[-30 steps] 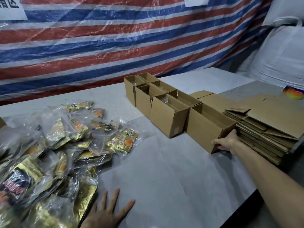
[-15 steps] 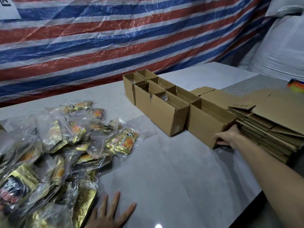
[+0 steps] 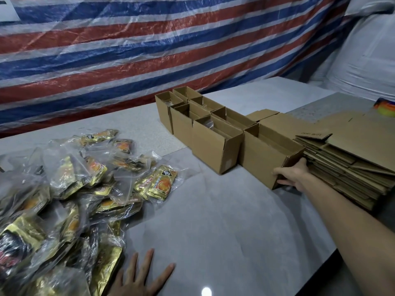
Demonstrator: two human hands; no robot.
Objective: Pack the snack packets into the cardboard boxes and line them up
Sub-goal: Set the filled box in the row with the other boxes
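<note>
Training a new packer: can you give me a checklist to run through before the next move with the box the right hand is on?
1. Right hand grip on the nearest box: ok, fingers curled round its near end.
2. Box top open: ok.
3. Box empty inside: cannot tell, its floor is hidden.
4. Flush with the neighbouring box: cannot tell from this angle.
5. Left hand free: ok, flat on the table, holding nothing.
6. Snack packets at hand: ok, piled beside the left hand.
</note>
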